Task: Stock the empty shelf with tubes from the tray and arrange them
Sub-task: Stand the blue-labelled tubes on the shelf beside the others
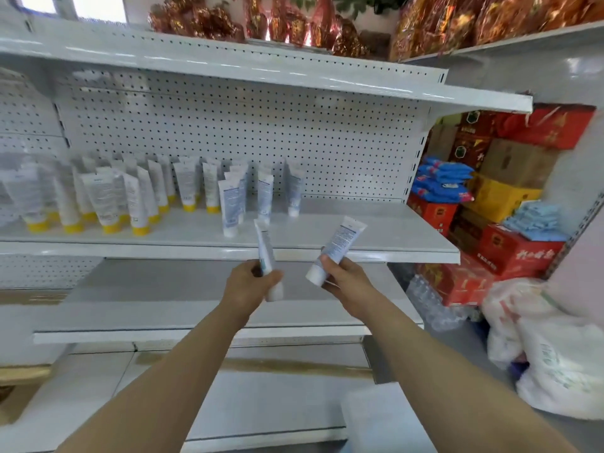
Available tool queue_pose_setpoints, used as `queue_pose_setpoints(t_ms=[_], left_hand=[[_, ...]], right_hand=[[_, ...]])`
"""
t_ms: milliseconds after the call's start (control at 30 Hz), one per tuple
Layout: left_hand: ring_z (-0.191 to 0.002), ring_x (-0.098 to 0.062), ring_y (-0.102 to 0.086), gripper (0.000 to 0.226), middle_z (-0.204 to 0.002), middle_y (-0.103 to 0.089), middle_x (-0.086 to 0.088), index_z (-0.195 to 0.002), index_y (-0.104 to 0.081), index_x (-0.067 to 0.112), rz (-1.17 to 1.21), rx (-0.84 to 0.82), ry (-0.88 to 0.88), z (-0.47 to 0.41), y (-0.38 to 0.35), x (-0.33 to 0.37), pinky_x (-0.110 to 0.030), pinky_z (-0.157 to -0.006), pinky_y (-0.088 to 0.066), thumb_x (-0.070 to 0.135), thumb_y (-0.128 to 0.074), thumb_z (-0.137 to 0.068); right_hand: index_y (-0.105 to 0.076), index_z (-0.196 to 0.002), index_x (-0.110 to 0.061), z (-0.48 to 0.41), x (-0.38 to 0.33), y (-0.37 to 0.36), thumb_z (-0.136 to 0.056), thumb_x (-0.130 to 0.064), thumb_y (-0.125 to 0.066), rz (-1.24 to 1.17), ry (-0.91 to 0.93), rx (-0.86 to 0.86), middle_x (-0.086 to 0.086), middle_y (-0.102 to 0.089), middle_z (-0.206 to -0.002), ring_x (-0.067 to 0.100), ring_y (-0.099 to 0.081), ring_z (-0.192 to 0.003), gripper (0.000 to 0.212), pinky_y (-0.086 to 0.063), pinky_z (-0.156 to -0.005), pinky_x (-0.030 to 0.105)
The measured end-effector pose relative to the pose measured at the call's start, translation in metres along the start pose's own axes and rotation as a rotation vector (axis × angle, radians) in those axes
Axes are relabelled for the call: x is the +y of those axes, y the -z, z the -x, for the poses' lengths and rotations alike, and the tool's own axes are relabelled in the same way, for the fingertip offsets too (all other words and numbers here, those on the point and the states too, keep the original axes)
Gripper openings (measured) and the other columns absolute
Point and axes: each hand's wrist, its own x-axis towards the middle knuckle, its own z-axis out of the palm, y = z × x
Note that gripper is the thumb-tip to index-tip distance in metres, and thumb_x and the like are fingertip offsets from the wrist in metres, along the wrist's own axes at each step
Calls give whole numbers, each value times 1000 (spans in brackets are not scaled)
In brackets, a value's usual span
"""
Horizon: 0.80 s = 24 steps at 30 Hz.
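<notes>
My left hand (250, 282) grips a white tube (266, 253), cap down, just below the front edge of the middle shelf (359, 237). My right hand (341, 276) holds a second white tube (340, 246) with blue print, tilted to the right, white cap at the lower left. On the shelf stand several white tubes with yellow caps (108, 204) at the left. Several white-capped tubes (230, 207) stand further right, near the middle. The shelf's right part is bare. The tray is not clearly visible.
A lower white shelf (163, 305) lies beneath my hands. Stacked red and yellow cartons (510, 253) and blue packets (444, 184) stand to the right of the rack. White sacks (555, 354) lie on the floor at right. Red-gold decorations (294, 24) sit above the top shelf.
</notes>
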Motion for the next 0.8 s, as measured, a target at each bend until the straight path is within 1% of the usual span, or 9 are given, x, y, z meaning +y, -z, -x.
queue_pose_setpoints(t_ms=[67,100,167,267,367,500,567,667,800], left_hand=[[-85,-20,-66,17,-92,-70,0,-94,-65,18,-7,48,-36,-18,6,7,-27,-64,-53,20,-75,-81],[-86,-20,-65,20,-93,-68,1,-98,-63,17,-10,76,-51,-29,7,9,-25,-62,-49,17,-74,-81],[-90,-20,-63,31,-99,-65,0,-107,-57,15,10,123,-67,-50,8,15,-26,-64,-47,14,-74,-81],[-92,-19,-63,34,-103,-64,-1,-109,-53,16,12,148,-99,-87,5,22,-29,-69,-50,13,-74,-82],[-94,-20,-64,33,-104,-66,0,-112,-55,17,-1,131,-136,-121,0,23,-30,-73,-50,13,-72,-83],[-86,-8,-64,34,-96,-68,12,-115,-58,26,-50,115,-182,-152,-8,20,-15,-61,-46,13,-69,-85],[-84,-10,-64,30,-92,-69,11,-111,-60,25,-66,122,-192,-163,-11,17,-11,-57,-46,12,-69,-85],[-87,-20,-64,21,-92,-70,1,-102,-63,20,-107,126,-195,-176,-15,14,-28,-70,-51,11,-70,-84],[-90,-28,-64,20,-93,-70,-7,-103,-65,14,-165,118,-192,-186,-16,10,-35,-77,-51,10,-69,-84]], right_hand=[[-61,-122,-11,-21,-11,-6,-96,-22,-62,71,45,10,9,-67,-122,21,-66,-108,29,-57,-83,29],[-60,-123,-8,-32,-15,-8,-96,-21,-62,114,65,21,10,-66,-122,21,-65,-108,30,-57,-84,29],[-61,-124,-7,-56,-24,-11,-96,-20,-62,187,104,51,10,-67,-120,22,-66,-108,32,-56,-90,33],[-64,-119,-10,-95,-35,-14,-94,-20,-65,261,176,90,6,-70,-112,23,-67,-105,27,-55,-95,39],[-63,-121,-13,-134,-41,-12,-92,-20,-67,311,214,136,3,-70,-111,19,-67,-101,29,-55,-93,38],[-63,-121,-17,-178,-41,-5,-90,-25,-69,404,216,182,-1,-70,-109,17,-66,-100,32,-56,-90,38],[-64,-118,-18,-195,-39,-3,-90,-26,-69,436,219,206,-2,-70,-108,16,-66,-97,31,-56,-85,34],[-66,-112,-21,-214,-33,-2,-88,-27,-70,444,210,224,-4,-71,-103,14,-66,-92,25,-51,-76,27],[-67,-113,-23,-232,-23,-5,-88,-26,-70,458,209,230,-5,-71,-103,15,-66,-95,25,-53,-82,29]])
